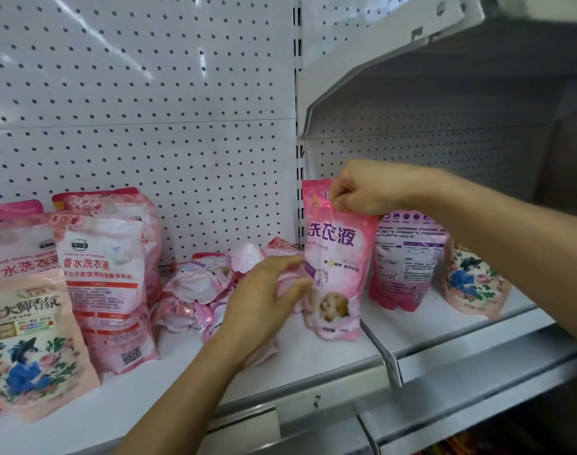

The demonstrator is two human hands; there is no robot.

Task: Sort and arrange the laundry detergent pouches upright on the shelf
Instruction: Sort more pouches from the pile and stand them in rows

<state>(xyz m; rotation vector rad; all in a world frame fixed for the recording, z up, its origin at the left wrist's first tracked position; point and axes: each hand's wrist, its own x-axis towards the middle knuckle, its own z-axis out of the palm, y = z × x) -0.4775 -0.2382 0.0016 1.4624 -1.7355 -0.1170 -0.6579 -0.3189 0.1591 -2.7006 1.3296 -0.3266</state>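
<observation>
1. Shelf [313, 353]: white metal, pegboard back. A second shelf section [444, 320] butts in on the right, sitting slightly higher. Upright divider between the two at the back.
2. Left block of pouches: floral pouch [34, 343] at the front, white-label pouches [103, 274] behind it. All upright, packed against each other, so they prop each other up. Looks like the sorted part.
3. Middle heap [198, 290]: several pink pouches lying flat and overlapping, well short of upright. Judgement: this is the remaining work.
4. Pink baby-print pouch [336, 274]: the one in hand. Upright, base touching the shelf at the seam between the two sections, front label facing out.
5. Right section: one pink pouch [405, 257] upright with its back label facing out, another floral pouch [474, 277] beside it, leaning a bit. Judgement: both mixed in, probably need sorting to their own kind.
6. Right hand [369, 188]: grip pinched on the top seal of the baby-print pouch. Holding from the top keeps the soft bag hanging straight while its base settles.
7. Left hand [267, 297]: fingers straight and relaxed, holding nothing, fingertips touching the lower left edge of the baby-print pouch, over the heap. Likely steadying the base so it doesn't slump.
</observation>
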